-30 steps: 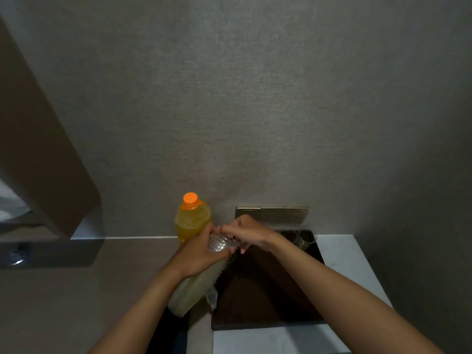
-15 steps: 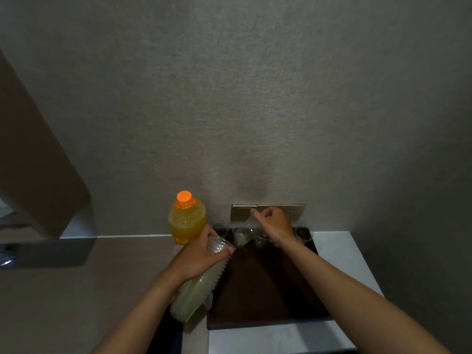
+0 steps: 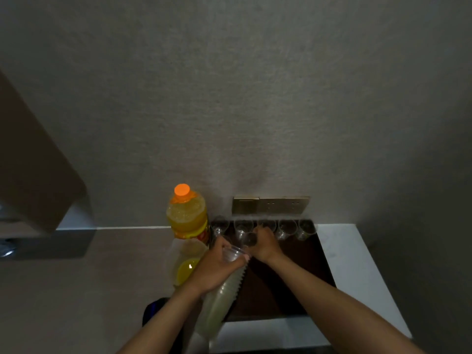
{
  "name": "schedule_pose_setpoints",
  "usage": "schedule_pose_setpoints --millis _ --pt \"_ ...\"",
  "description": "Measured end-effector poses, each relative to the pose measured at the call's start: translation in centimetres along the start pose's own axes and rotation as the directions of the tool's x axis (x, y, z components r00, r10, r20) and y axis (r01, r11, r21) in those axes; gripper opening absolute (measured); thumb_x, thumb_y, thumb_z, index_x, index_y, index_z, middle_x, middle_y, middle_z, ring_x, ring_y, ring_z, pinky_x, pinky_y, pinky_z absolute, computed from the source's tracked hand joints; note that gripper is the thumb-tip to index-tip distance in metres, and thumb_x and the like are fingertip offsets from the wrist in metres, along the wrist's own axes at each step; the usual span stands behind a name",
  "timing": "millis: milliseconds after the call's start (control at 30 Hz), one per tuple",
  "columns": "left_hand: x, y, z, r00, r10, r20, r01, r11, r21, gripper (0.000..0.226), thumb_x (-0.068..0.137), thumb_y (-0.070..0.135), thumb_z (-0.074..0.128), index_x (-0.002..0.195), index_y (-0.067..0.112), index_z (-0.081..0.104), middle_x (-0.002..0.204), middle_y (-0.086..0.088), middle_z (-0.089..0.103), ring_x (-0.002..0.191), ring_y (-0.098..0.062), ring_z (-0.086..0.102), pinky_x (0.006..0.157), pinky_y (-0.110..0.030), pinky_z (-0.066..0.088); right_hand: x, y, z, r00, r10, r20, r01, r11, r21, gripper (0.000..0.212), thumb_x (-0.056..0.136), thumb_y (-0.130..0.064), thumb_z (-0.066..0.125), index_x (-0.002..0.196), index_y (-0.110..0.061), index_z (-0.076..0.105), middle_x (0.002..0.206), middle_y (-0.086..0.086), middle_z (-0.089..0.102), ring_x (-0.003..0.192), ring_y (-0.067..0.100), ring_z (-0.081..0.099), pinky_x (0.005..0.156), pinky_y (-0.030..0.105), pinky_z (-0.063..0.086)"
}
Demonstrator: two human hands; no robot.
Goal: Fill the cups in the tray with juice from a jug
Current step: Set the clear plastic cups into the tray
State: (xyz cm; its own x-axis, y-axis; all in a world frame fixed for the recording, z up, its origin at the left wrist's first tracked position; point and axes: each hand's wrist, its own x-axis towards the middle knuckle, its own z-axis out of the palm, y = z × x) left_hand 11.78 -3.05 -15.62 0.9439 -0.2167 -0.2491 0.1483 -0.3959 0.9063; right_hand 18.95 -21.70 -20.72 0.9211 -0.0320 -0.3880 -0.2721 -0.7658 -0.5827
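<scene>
A dark brown tray (image 3: 288,290) lies on the white counter. Several clear plastic cups (image 3: 287,228) stand in a row along its far edge. My left hand (image 3: 219,264) grips the top of a long stack of clear cups (image 3: 219,300) that slants down toward me. My right hand (image 3: 264,242) sits just past the stack's mouth, fingers curled round a single clear cup (image 3: 249,238) near the row. A jug (image 3: 187,267) with yellow juice in it stands left of the tray, partly hidden by my left arm.
A big orange-capped juice bottle (image 3: 187,215) stands behind the jug against the wall. A brass socket plate (image 3: 270,205) is on the wall behind the tray. A brown cabinet (image 3: 33,175) hangs at left. The white counter (image 3: 357,264) ends at right.
My right hand pulled back from the far row to the mouth of the stack. The view tilted down, so the jug and more of the cup row show.
</scene>
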Motion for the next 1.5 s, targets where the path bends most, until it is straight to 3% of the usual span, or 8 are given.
schedule_pose_setpoints --millis 233,433,800,1000,1067,1133,1267,1500 --pt "0.6 -0.9 1.8 0.989 -0.067 -0.129 0.070 0.997 0.020 0.047 0.081 0.057 0.075 0.104 0.026 0.048 0.095 0.009 0.068 0.086 -0.002 0.066 0.078 -0.031 0.056 -0.4 -0.6 1.5 0.999 0.015 0.041 -0.009 0.989 -0.147 0.048 0.087 -0.035 0.074 0.130 -0.027 0.053 0.141 0.007 0.054 0.129 0.034 0.056 0.103 0.040 0.048" --pt "1.1 -2.1 2.5 0.982 -0.115 -0.147 0.123 0.991 0.049 0.056 0.077 0.069 0.069 0.108 0.030 0.044 0.100 0.012 0.066 0.090 -0.003 0.066 0.082 -0.035 0.057 -0.7 -0.2 2.2 1.000 0.026 -0.003 -0.026 0.996 -0.090 0.046 0.086 -0.031 0.076 0.121 -0.022 0.047 0.138 0.007 0.051 0.121 0.032 0.058 0.098 0.040 0.049" --pt "0.8 -3.0 0.9 0.970 -0.113 -0.213 0.154 0.970 0.187 0.056 0.080 0.067 0.069 0.110 0.030 0.040 0.104 0.012 0.064 0.090 -0.010 0.064 0.076 -0.034 0.052 -1.6 0.4 2.6 0.997 0.078 -0.010 -0.078 0.995 -0.059 0.095 0.075 -0.051 0.086 0.146 -0.022 0.031 0.152 0.013 0.028 0.141 0.036 0.035 0.109 0.048 0.041" --pt "0.7 -4.0 -0.4 0.972 -0.113 -0.206 0.168 0.947 0.273 0.061 0.077 0.073 0.065 0.110 0.029 0.039 0.106 0.005 0.064 0.091 -0.019 0.065 0.077 -0.039 0.055 -2.0 -0.8 1.6 0.972 -0.036 -0.232 0.012 0.995 -0.101 0.042 0.091 -0.037 0.073 0.123 -0.021 0.051 0.127 0.003 0.048 0.121 0.023 0.049 0.103 0.045 0.045" --pt "0.4 -4.1 -0.7 0.975 -0.095 -0.198 0.154 0.939 0.308 0.062 0.077 0.072 0.066 0.113 0.028 0.040 0.108 0.005 0.065 0.091 -0.020 0.065 0.077 -0.039 0.055 -2.1 -1.4 1.4 0.984 -0.073 -0.165 0.087 0.993 0.084 0.025 0.094 -0.033 0.071 0.107 -0.016 0.060 0.100 0.000 0.058 0.093 0.018 0.058 0.089 0.042 0.052" --pt "0.0 -4.1 -0.8 0.979 -0.083 -0.189 0.143 0.931 0.335 0.060 0.078 0.069 0.068 0.113 0.028 0.042 0.107 0.006 0.064 0.090 -0.018 0.064 0.072 -0.035 0.052 -2.7 -2.4 1.1 0.997 -0.074 0.016 0.068 0.968 0.241 0.030 0.097 -0.041 0.067 0.097 -0.011 0.065 0.086 0.003 0.065 0.080 0.016 0.061 0.082 0.040 0.055" --pt "-0.8 -3.9 -1.1 0.987 -0.031 -0.155 0.085 0.931 0.356 0.055 0.077 0.069 0.069 0.107 0.031 0.043 0.099 0.009 0.063 0.084 -0.011 0.062 0.060 -0.031 0.045 -4.8 -4.4 1.1 0.899 -0.042 0.436 -0.065 0.972 0.228 0.060 0.097 -0.067 0.051 0.114 -0.013 0.070 0.100 0.005 0.072 0.081 0.016 0.069 0.063 0.027 0.054" --pt "-1.7 -4.0 -1.6 0.993 0.053 -0.108 -0.014 0.943 0.333 0.053 0.069 0.070 0.066 0.101 0.034 0.045 0.092 0.012 0.063 0.080 -0.008 0.061 0.061 -0.031 0.047 -5.9 -4.6 1.6 0.881 -0.024 0.473 -0.109 0.962 0.251 0.057 0.090 -0.069 0.062 0.112 -0.018 0.069 0.107 0.009 0.070 0.080 0.017 0.070 0.065 0.027 0.058"
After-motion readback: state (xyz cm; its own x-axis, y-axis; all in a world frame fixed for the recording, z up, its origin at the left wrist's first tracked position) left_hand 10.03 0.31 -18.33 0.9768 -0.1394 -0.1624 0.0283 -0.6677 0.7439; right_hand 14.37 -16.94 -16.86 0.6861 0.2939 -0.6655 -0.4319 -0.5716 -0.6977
